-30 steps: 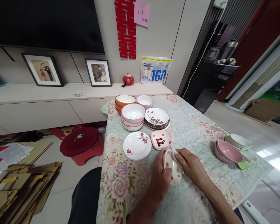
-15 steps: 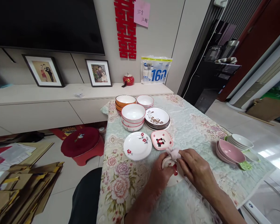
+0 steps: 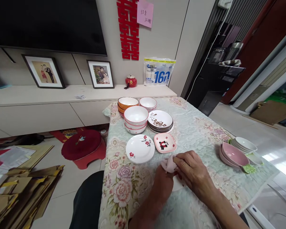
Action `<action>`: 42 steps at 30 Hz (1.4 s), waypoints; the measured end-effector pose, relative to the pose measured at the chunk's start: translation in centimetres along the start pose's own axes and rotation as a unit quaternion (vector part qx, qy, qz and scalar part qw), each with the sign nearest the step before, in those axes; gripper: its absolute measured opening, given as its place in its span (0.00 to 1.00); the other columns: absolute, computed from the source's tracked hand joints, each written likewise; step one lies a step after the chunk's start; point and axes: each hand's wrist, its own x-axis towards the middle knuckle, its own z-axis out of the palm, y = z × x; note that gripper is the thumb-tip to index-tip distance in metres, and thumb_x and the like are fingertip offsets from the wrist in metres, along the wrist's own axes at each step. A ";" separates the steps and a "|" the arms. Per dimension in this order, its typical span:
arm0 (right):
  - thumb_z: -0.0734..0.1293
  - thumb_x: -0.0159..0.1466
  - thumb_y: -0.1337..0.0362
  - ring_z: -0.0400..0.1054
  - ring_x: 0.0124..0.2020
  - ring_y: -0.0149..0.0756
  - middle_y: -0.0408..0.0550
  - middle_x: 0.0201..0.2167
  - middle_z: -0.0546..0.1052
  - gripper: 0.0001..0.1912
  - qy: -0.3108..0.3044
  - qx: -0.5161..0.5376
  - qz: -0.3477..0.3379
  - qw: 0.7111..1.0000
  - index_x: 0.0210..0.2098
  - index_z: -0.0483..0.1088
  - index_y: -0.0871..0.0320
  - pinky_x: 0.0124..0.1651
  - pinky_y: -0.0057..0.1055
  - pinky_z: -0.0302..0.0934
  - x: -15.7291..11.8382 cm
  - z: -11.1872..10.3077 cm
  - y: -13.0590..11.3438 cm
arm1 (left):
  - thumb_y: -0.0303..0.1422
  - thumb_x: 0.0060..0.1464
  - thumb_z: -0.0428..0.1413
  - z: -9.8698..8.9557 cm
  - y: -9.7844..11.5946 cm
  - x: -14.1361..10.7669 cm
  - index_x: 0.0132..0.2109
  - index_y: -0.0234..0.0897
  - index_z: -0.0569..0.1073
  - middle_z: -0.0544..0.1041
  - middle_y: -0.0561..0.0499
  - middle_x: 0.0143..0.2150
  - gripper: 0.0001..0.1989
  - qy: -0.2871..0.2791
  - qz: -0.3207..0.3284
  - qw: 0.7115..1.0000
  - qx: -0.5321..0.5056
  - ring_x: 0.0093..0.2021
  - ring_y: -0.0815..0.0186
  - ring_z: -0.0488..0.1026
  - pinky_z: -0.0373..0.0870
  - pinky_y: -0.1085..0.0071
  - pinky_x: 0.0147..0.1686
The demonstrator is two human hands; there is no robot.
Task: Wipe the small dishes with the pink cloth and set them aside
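Close to the near part of the table, my left hand (image 3: 162, 183) is closed on the left side of a pale dish (image 3: 179, 185) with red markings. Most of this dish is covered by my hands, so its full shape is hidden. My right hand (image 3: 193, 173) pinches a bunched pale pink cloth (image 3: 169, 164) against the dish's far left rim, by my left fingers. Just beyond the cloth lies a pink square dish (image 3: 165, 143) with a cartoon figure. To its left are white plates (image 3: 140, 149) with red flowers.
White bowls (image 3: 136, 116), orange bowls (image 3: 128, 101) and brown-rimmed plates (image 3: 160, 119) stand stacked farther back. Pink bowls (image 3: 234, 154) and white bowls (image 3: 245, 144) sit near the right edge. A floral cloth (image 3: 124, 184) covers the table; a red stool (image 3: 83, 146) stands left.
The cloth has shifted left and slightly nearer, from the dish's far rim to its left side. My right hand has moved left with it, covering more of the dish.
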 end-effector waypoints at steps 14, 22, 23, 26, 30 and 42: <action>0.57 0.72 0.56 0.61 0.22 0.31 0.41 0.22 0.66 0.19 0.074 0.048 0.282 0.955 0.26 0.61 0.55 0.27 0.28 0.56 -4.2 4.1 -0.3 | 0.31 0.46 0.58 -0.3 -1.1 0.6 0.41 0.34 0.78 0.80 0.46 0.36 0.13 0.115 0.001 0.992 -0.042 0.35 0.60 0.73 0.68 0.67 0.36; 0.58 0.72 0.58 0.64 0.24 0.31 0.42 0.24 0.68 0.17 0.050 0.027 0.243 0.968 0.29 0.65 0.57 0.28 0.27 0.57 -4.0 2.9 1.4 | 0.28 0.38 0.62 -0.1 0.0 0.2 0.44 0.32 0.77 0.78 0.49 0.32 0.21 0.019 -0.056 0.989 -0.134 0.31 0.64 0.70 0.66 0.70 0.32; 0.57 0.72 0.60 0.66 0.26 0.31 0.44 0.26 0.70 0.14 0.048 0.016 0.219 0.974 0.32 0.67 0.58 0.30 0.27 0.58 -3.7 2.5 1.6 | 0.27 0.37 0.62 -0.1 0.3 0.1 0.45 0.32 0.77 0.78 0.49 0.32 0.22 0.003 -0.065 0.988 -0.139 0.31 0.65 0.70 0.65 0.70 0.32; 0.58 0.72 0.64 0.70 0.33 0.34 0.48 0.33 0.73 0.10 0.042 -0.006 0.144 0.989 0.43 0.70 0.59 0.35 0.29 0.62 -2.6 1.4 1.7 | 0.25 0.36 0.59 -0.3 0.9 -0.1 0.45 0.32 0.77 0.77 0.49 0.32 0.23 -0.029 -0.079 0.986 -0.141 0.31 0.64 0.70 0.64 0.71 0.31; 0.58 0.70 0.69 0.71 0.39 0.37 0.52 0.38 0.75 0.12 0.025 -0.021 0.069 0.997 0.49 0.70 0.58 0.39 0.31 0.65 -1.0 0.2 1.1 | 0.23 0.32 0.57 -0.4 1.0 0.0 0.41 0.32 0.76 0.75 0.51 0.28 0.22 -0.048 -0.109 0.983 -0.140 0.28 0.65 0.69 0.62 0.71 0.28; 0.59 0.72 0.62 0.71 0.34 0.34 0.46 0.33 0.74 0.12 0.026 0.120 0.237 0.964 0.45 0.73 0.55 0.36 0.29 0.65 -1.2 1.4 0.7 | 0.21 0.28 0.53 -0.1 0.3 0.2 0.43 0.33 0.78 0.78 0.50 0.31 0.28 0.045 -0.061 0.988 -0.135 0.32 0.61 0.71 0.66 0.69 0.31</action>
